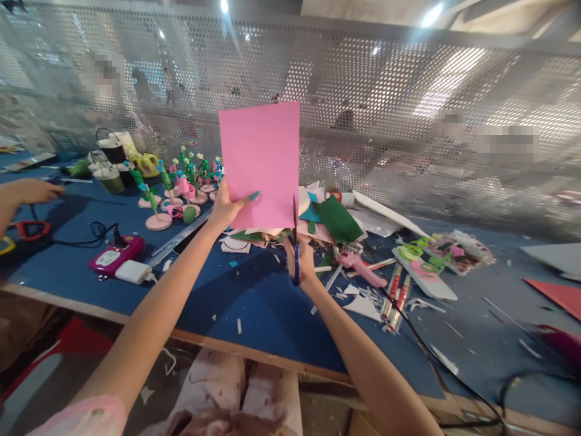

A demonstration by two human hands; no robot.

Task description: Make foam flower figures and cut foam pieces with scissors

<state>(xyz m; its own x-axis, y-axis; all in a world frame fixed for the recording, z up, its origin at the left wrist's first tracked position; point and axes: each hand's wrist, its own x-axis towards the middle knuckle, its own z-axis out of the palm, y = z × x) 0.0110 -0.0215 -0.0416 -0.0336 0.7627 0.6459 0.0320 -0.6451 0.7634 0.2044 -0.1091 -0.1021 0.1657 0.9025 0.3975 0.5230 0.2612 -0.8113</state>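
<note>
My left hand [227, 207] grips the lower left edge of a pink foam sheet [262, 160], held upright above the blue table [254, 303]. My right hand [303, 261] is closed on blue-handled scissors [295, 242]. Their blades point up and meet the sheet's lower right edge. Under the sheet lies a heap of green, teal and white foam scraps [331, 219].
Small craft flowers on round bases [181, 181] stand at the left, with a pink device and white charger [118, 259]. A pink glue gun [361, 266], glue sticks [394, 298] and a cable lie right. Another person's hand [31, 191] reaches in at far left. Perforated metal screen behind.
</note>
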